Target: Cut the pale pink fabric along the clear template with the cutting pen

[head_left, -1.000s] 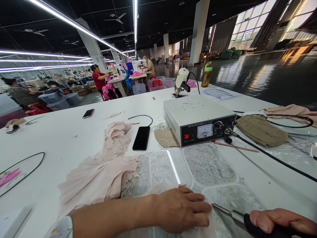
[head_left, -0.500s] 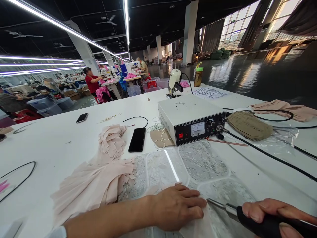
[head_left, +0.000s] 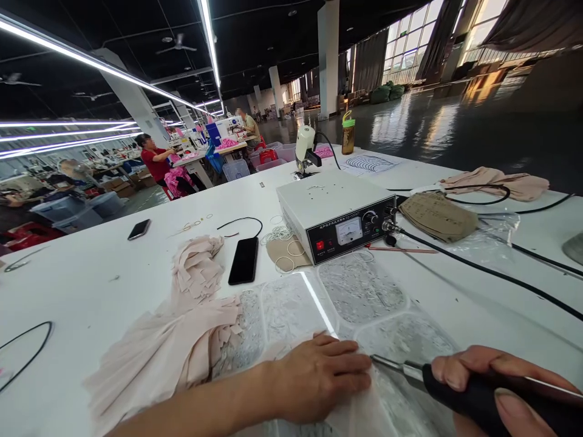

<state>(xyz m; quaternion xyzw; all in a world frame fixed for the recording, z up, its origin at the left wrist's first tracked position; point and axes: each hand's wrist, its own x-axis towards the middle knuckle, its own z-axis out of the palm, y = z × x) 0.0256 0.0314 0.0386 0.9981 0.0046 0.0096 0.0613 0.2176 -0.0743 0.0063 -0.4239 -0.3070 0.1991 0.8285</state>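
Observation:
My left hand lies flat, fingers together and stretched out, pressing down a pale pink fabric piece on a patterned glass plate. My right hand is wrapped round the black handle of a cutting tool. Its metal tip points left and sits just beside my left fingertips. A black cable runs from the white control box toward my right hand.
A heap of pink fabric pieces lies left of the plate. A black phone, white rings, a tan cup and a second phone lie on the white table. Other people sew at far tables.
The view has shifted right and down. My right hand with the tool has come further into view, its tip closer to my left fingertips. My left hand stays pressed on the fabric.

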